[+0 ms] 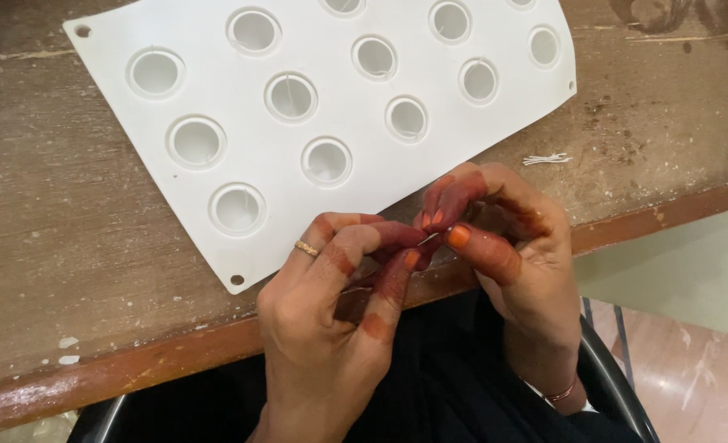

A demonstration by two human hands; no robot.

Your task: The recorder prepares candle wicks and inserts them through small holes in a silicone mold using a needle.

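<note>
Below the white mould (331, 123), left hand (331, 316) and right hand (507, 238) fingertips pinch perhaps a thin wick (429, 239).

tiny wick (429, 239) mostly hidden betw fingertips, mold (216, 98) top cut off

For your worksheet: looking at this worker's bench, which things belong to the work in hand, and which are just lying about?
In use:
- thin white wick piece, pinched between left hand and right hand
- white mould tray with round cavities, several holding a thin strand

Lying about:
- small bundle of white strands on the wooden table
- white specks near the table edge
</note>
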